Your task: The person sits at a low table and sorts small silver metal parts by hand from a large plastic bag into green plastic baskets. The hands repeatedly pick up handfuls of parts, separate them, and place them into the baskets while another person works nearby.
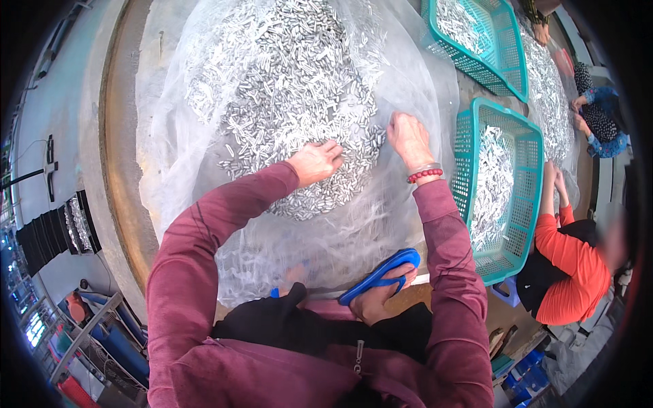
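Metal pieces (299,88) lay heaped on clear plastic sheeting (408,75) over the table (122,136); your left hand (314,162) and right hand (408,138) rested flat on them, fingers loose, grasping nothing. Most remained unsorted beside a part-filled teal basket (530,170).

A single head-worn fisheye view looks steeply down from close above the person's own arms onto the heap of small metal pieces (292,102). Straight edges bend at the rim; a seated co-worker (568,272) shows at the right.
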`<state>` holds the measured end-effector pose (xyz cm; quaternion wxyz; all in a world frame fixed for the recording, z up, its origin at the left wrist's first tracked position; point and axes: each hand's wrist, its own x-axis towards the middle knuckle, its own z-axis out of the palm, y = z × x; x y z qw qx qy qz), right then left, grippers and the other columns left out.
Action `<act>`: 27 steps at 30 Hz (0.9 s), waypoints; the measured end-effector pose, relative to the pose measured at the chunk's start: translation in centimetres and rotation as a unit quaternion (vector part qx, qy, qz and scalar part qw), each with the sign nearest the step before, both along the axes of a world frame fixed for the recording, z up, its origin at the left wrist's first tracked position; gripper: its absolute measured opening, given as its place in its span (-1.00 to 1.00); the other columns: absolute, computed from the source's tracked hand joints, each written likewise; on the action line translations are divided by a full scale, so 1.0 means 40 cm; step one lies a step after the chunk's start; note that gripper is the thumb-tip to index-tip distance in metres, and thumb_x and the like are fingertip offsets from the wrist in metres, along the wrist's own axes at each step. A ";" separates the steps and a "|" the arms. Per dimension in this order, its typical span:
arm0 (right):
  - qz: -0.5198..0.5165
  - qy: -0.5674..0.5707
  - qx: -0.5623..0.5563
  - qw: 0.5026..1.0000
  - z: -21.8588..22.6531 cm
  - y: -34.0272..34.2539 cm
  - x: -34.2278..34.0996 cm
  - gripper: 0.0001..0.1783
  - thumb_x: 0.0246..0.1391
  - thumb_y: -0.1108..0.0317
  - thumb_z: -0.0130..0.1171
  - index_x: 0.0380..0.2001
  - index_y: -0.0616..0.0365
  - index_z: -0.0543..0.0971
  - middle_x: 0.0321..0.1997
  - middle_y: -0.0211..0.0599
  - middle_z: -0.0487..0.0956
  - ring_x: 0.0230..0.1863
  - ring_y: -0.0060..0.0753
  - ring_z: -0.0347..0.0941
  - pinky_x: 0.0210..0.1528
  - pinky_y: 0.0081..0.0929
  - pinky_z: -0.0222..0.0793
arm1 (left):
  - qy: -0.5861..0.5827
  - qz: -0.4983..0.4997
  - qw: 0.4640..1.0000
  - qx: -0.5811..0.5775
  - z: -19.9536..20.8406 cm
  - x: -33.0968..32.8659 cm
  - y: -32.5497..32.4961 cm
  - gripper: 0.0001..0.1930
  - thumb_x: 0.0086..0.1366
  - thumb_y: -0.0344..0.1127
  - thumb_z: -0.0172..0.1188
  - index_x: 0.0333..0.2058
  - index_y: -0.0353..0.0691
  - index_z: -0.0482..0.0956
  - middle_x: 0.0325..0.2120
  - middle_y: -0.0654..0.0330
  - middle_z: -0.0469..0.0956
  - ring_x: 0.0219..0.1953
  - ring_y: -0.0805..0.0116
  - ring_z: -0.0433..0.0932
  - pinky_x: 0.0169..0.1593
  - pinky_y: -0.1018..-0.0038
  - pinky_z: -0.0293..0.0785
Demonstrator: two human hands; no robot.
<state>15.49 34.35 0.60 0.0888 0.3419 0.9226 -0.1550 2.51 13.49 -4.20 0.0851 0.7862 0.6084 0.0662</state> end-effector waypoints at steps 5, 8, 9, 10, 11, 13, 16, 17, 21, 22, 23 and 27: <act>0.027 0.029 -0.086 0.996 0.000 -0.010 -0.052 -0.73 -0.14 0.33 0.24 -0.35 0.24 0.49 -0.31 0.06 0.54 -0.15 0.04 0.47 -0.12 -0.15 0.38 | 0.006 -0.004 1.000 -0.010 0.016 0.022 0.025 -0.74 0.09 -0.37 0.03 -0.22 -0.27 0.47 -0.25 0.19 0.39 -0.09 0.31 0.38 -0.21 0.45 0.48; 0.062 -0.093 -0.018 0.994 -0.019 -0.023 -0.031 -0.57 -0.18 0.37 0.28 -0.16 0.11 0.45 -0.03 -0.03 0.45 0.09 0.06 0.32 0.06 -0.10 0.29 | 0.007 -0.008 1.000 -0.014 0.010 0.027 0.017 -0.78 0.09 -0.38 0.02 -0.27 -0.29 0.45 -0.21 0.17 0.39 -0.08 0.29 0.38 -0.21 0.43 0.49; 0.071 -0.112 0.046 0.990 -0.021 -0.022 -0.018 -0.57 -0.16 0.41 0.24 -0.13 0.08 0.44 0.03 -0.06 0.40 0.15 0.07 0.25 0.11 -0.03 0.23 | -0.002 0.003 1.000 -0.030 0.006 0.028 0.011 -0.78 0.09 -0.38 0.03 -0.26 -0.29 0.44 -0.20 0.17 0.39 -0.07 0.29 0.38 -0.20 0.43 0.49; 0.093 -0.118 0.119 0.982 -0.023 -0.019 -0.009 -0.56 -0.14 0.45 0.21 -0.09 0.06 0.43 0.09 -0.09 0.36 0.21 0.08 0.19 0.17 0.05 0.17 | -0.011 0.019 0.999 -0.029 0.000 0.031 0.005 -0.78 0.09 -0.38 0.03 -0.26 -0.29 0.44 -0.20 0.17 0.39 -0.07 0.28 0.38 -0.20 0.44 0.49; 0.090 -0.118 0.124 0.981 -0.021 -0.009 0.004 -0.56 -0.14 0.52 0.17 -0.09 0.06 0.44 0.12 -0.10 0.29 0.22 0.10 0.15 0.19 0.04 0.15 | 0.001 0.025 0.999 -0.034 -0.005 0.034 -0.003 -0.76 0.07 -0.39 0.05 -0.23 -0.26 0.43 -0.20 0.18 0.38 -0.05 0.30 0.37 -0.21 0.45 0.50; 0.101 -0.106 0.065 0.987 -0.017 0.008 0.027 -0.54 -0.14 0.56 0.15 -0.07 0.07 0.44 0.08 -0.08 0.31 0.19 0.09 0.18 0.18 -0.01 0.19 | -0.020 0.047 0.999 -0.011 -0.013 0.037 -0.014 -0.74 0.06 -0.41 0.07 -0.22 -0.25 0.42 -0.21 0.16 0.39 -0.08 0.25 0.40 -0.22 0.43 0.51; 0.133 0.077 -0.003 0.988 -0.029 0.008 0.053 -0.57 -0.14 0.58 0.17 -0.10 0.13 0.45 -0.07 -0.05 0.41 0.05 0.04 0.31 0.06 -0.17 0.31 | -0.075 0.129 0.988 -0.030 -0.014 0.008 -0.021 -0.72 0.03 -0.45 0.08 -0.21 -0.22 0.42 -0.22 0.11 0.40 -0.14 0.16 0.44 -0.20 0.36 0.51; 0.118 0.127 -0.035 0.984 -0.040 -0.001 0.060 -0.56 -0.16 0.56 0.20 -0.11 0.14 0.45 -0.11 -0.06 0.43 0.01 0.03 0.34 0.03 -0.20 0.32 | -0.100 0.164 0.979 -0.066 -0.010 -0.007 -0.021 -0.71 0.03 -0.47 0.08 -0.20 -0.21 0.42 -0.23 0.09 0.41 -0.16 0.12 0.46 -0.20 0.33 0.51; 0.062 0.153 -0.110 0.980 -0.094 -0.063 0.070 -0.59 -0.16 0.54 0.23 -0.15 0.16 0.46 -0.23 -0.08 0.47 -0.13 -0.01 0.41 -0.07 -0.26 0.35 | -0.139 0.261 0.955 0.012 0.016 -0.101 -0.028 -0.73 0.00 -0.52 0.11 -0.26 -0.14 0.49 -0.29 0.14 0.42 -0.20 0.13 0.46 -0.19 0.29 0.49; 0.067 0.151 -0.096 0.982 -0.103 -0.074 0.064 -0.61 -0.16 0.53 0.22 -0.16 0.15 0.46 -0.22 -0.09 0.46 -0.11 -0.02 0.40 -0.06 -0.25 0.34 | -0.105 0.215 0.969 0.059 0.022 -0.111 -0.030 -0.74 0.00 -0.52 0.12 -0.28 -0.13 0.50 -0.31 0.17 0.42 -0.19 0.15 0.45 -0.19 0.30 0.49; 0.073 0.151 -0.087 0.982 -0.107 -0.086 0.058 -0.63 -0.15 0.52 0.22 -0.17 0.14 0.47 -0.22 -0.11 0.45 -0.10 -0.02 0.39 -0.05 -0.23 0.33 | -0.070 0.183 0.974 0.116 0.027 -0.113 -0.033 -0.75 -0.01 -0.51 0.14 -0.29 -0.13 0.52 -0.32 0.19 0.42 -0.19 0.18 0.44 -0.19 0.31 0.49; 0.154 0.097 -0.005 0.983 -0.098 -0.141 0.039 -0.68 -0.17 0.48 0.22 -0.24 0.10 0.49 -0.18 -0.16 0.40 -0.04 -0.06 0.31 -0.04 -0.17 0.27 | -0.069 0.032 0.997 -0.001 0.029 -0.042 -0.038 -0.84 0.03 -0.41 0.11 -0.35 -0.15 0.54 -0.35 0.22 0.44 -0.18 0.27 0.42 -0.15 0.35 0.41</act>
